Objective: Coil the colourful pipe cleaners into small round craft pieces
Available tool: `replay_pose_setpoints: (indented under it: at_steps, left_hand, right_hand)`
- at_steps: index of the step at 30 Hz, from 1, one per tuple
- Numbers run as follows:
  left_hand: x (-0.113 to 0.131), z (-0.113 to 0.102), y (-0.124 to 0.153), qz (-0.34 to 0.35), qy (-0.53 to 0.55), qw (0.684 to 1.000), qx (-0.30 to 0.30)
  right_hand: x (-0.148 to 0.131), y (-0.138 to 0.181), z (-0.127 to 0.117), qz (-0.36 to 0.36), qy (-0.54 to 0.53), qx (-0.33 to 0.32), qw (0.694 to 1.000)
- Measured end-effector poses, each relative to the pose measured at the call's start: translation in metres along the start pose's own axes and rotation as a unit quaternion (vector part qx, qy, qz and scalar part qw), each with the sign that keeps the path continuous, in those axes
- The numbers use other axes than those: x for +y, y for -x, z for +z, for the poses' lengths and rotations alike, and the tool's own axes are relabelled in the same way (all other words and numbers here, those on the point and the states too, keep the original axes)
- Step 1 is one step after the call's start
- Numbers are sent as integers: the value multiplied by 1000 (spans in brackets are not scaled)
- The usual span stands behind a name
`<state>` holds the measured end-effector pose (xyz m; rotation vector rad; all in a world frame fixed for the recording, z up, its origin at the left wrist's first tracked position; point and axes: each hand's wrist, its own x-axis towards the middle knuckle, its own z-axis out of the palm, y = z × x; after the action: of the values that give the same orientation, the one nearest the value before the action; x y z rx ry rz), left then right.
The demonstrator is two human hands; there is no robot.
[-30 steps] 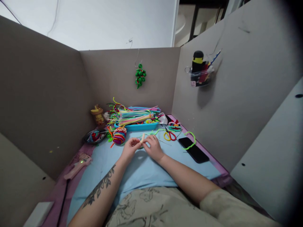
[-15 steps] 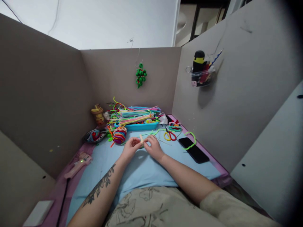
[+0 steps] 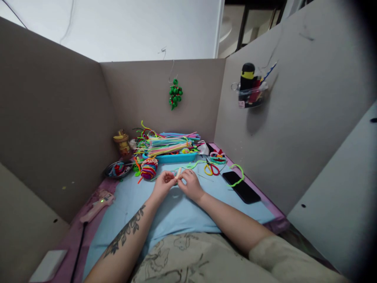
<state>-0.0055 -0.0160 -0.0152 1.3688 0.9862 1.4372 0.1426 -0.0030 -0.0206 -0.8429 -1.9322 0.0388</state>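
My left hand point(image 3: 165, 183) and my right hand point(image 3: 190, 183) meet over the middle of the light blue cloth point(image 3: 188, 208). Between their fingertips is a short cream-coloured fuzzy piece, like a pipe cleaner point(image 3: 178, 172), with its upper end sticking up. Both hands are closed in a pinch on it; its lower part is hidden by the fingers. Just behind the hands lie light green pipe cleaners point(image 3: 194, 165). To the left sits a striped multicoloured ball point(image 3: 149, 168). Scissors with yellow and red handles point(image 3: 212, 169) rest to the right.
A blue tray point(image 3: 176, 158) heaped with pipe cleaners stands at the back. On the right lies a black phone point(image 3: 244, 191) with a green strand across it. A pink glue gun point(image 3: 97, 207) and a dark bowl point(image 3: 118, 169) are on the left. Grey partitions point(image 3: 194, 102) enclose the table.
The cream pipe cleaner's upper end has tipped a little to the right. The fingers have shifted slightly around it; everything else is unmoved.
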Motion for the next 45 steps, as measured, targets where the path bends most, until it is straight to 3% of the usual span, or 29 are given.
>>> replay_pose_setpoints:
  at_steps: [8,19,34,40,45]
  left_hand:
    - [5,1,4,73,-129,989,15]
    - [1,-7,3,52,-131,988,-56]
    - [1,-3,8,145,-260,954,-22]
    - [0,-2,10,151,-278,948,-22]
    - [3,-1,12,171,-339,924,-38]
  right_hand:
    - [1,1,3,16,14,-10,1000]
    - [15,-6,-7,-52,-105,-87,989]
    - [10,-3,2,131,-184,-87,970]
    - [7,-2,8,174,-230,-82,954]
    - [6,0,12,190,-236,-69,950]
